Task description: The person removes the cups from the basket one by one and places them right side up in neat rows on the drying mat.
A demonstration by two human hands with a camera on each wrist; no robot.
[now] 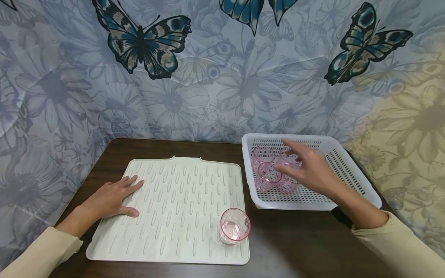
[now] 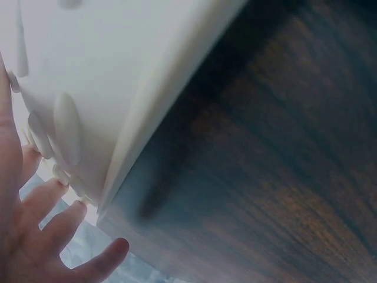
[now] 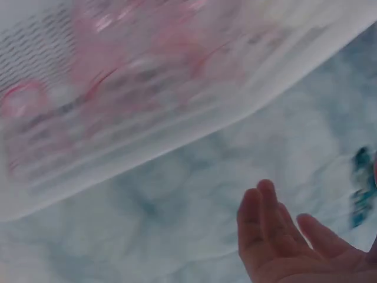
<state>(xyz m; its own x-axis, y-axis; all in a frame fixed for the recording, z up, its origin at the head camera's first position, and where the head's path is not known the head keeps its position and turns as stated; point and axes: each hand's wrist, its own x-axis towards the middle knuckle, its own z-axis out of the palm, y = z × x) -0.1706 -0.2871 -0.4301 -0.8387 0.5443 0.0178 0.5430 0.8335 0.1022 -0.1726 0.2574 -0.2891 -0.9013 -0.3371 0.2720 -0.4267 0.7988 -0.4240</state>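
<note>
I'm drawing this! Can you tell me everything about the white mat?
The mat is off-white, perhaps plastic or rubber, roughly rectangular, with rounded corners and rows of slim raised ovals. It lies flat on the dark table. The left hand rests on its left side; a glass stands upright near its front right corner.

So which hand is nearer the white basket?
Right. The right hand is over the basket, while the left hand rests at the white mat's left edge, away from it.

Dark table (image 1: 299, 241) beneath mat (image 1: 168, 216) and basket (image 1: 292, 205)
</note>
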